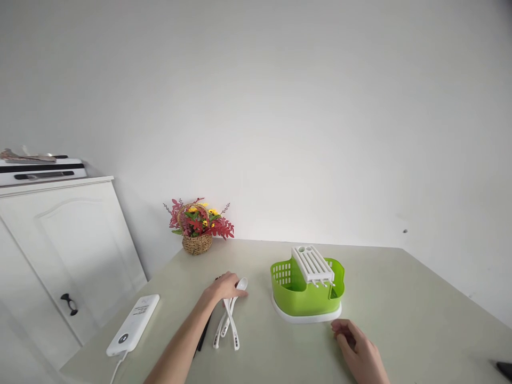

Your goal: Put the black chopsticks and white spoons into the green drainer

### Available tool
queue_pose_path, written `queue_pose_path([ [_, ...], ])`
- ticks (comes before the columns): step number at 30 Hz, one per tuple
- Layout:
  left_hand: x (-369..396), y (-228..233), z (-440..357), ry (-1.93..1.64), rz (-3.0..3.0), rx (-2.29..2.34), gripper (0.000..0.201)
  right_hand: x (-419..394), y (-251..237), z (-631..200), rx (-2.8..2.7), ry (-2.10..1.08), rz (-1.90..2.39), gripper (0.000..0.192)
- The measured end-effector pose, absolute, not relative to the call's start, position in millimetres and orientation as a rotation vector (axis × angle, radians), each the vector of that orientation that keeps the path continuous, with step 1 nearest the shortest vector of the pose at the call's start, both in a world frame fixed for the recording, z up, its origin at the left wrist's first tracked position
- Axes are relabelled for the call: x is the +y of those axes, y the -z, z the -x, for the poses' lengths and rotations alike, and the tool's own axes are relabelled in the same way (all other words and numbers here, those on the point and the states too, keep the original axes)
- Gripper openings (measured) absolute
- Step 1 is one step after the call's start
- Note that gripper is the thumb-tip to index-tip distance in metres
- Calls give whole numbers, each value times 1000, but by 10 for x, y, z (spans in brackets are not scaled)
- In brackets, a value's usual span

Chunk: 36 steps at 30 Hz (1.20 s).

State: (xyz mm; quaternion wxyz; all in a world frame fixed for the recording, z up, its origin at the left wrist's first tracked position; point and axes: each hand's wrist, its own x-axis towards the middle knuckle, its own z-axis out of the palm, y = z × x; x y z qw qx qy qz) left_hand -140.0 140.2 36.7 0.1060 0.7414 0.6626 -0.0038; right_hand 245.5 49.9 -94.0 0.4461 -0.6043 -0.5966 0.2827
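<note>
My left hand rests palm down on the bowls of several white plastic spoons lying on the pale table. Thin black sticks lie under my forearm beside the spoons. Right of the spoons stands a green cutlery drainer with a white slotted insert and a white base tray. My right hand lies on the table just in front of the drainer's right corner, fingers loosely curled, holding nothing.
A white power bank with a cable lies near the table's left edge. A small wicker basket of red and yellow flowers stands at the back by the wall. A white cabinet stands to the left.
</note>
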Motion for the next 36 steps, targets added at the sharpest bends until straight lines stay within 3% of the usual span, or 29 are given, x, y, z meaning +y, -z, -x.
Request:
queue_pose_path([
  [15, 1308, -140, 1319, -68, -2443, 1981, 44, 473, 964, -2446, -1511, -697, 1516, 28],
  [25, 1277, -71, 1308, -158, -2537, 2070, 39, 467, 950, -2436, -1504, -714, 1516, 28],
  [36, 1279, -387, 1390, -448, -2556, 2123, 36, 457, 914, -2428, -1489, -700, 1504, 27],
])
